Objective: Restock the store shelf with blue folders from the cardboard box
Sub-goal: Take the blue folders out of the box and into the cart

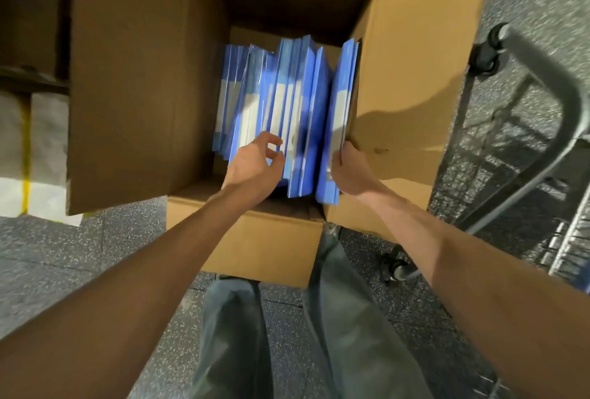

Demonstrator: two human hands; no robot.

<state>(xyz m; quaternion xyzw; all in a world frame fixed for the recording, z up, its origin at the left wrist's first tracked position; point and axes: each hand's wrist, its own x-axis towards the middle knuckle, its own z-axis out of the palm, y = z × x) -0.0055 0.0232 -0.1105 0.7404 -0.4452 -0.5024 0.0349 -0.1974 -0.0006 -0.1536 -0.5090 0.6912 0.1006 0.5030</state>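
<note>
Blue folders [287, 105] stand edgewise (spines up), lengthwise pointing away.

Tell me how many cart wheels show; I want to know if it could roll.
2. One caster wheel sits beside the cardboard box, at the cart's far end; the other is by the person's right leg. More may be hidden out of frame.

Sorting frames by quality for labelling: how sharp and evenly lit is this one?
Head view: motion blur smears the blue folders and the left hand; the cardboard box interior is dark while its right flap is bright with a hard shadow across it; wide-angle distortion bends the cart frame.
</note>
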